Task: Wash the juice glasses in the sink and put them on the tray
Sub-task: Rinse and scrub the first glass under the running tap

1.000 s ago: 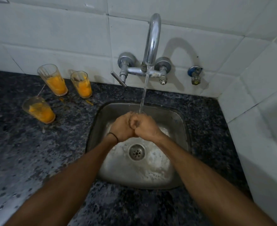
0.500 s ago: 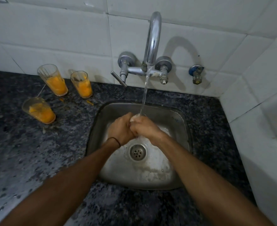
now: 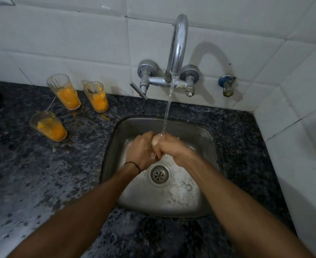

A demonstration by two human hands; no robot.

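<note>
All three juice glasses (image 3: 69,94) sit unwashed on the desk (image 3: 41,174) while my curled left hand (image 3: 140,151) and right hand (image 3: 174,149) press together under the tap (image 3: 178,49), and I cannot tell whether they hold anything.

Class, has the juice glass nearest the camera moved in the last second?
No. The nearest juice glass keeps its spot on the counter, just as far left of the sink.

Glasses (image 3: 67,95) on counter (image 3: 23,174) left of sink (image 3: 153,202), tap (image 3: 179,43) behind sink
</note>
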